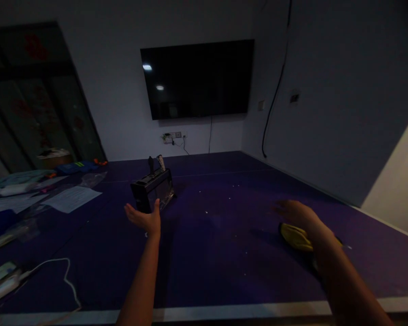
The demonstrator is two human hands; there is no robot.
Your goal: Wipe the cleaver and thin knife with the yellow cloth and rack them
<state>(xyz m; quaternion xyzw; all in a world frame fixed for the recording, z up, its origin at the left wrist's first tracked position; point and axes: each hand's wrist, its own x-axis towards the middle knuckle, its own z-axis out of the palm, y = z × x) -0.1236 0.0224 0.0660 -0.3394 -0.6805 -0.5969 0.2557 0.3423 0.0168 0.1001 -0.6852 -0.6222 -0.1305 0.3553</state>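
My left hand (pixel 144 220) is raised over the left part of the purple tabletop (pixel 211 253), thumb and fingers spread, holding nothing. Just behind it stands a black box-shaped holder (pixel 153 189), with a dark handle (pixel 151 165) and a light speckled handle (pixel 161 162) sticking up from its top. To the right, my right hand (pixel 297 213) hovers with fingers stretched out leftward, somewhat blurred and with nothing visible in it. Below that hand lies a yellow and black item (pixel 295 237), partly hidden by my forearm; its kind is unclear.
Paper sheets (pixel 73 199) and clear plastic bags lie at the left. A phone-like device (pixel 2 276) with a white cable (pixel 68 271) rests near the front left. Small white bits dot the tabletop. A television (pixel 199 79) hangs on the back wall; a black cable (pixel 275 95) runs down the right wall.
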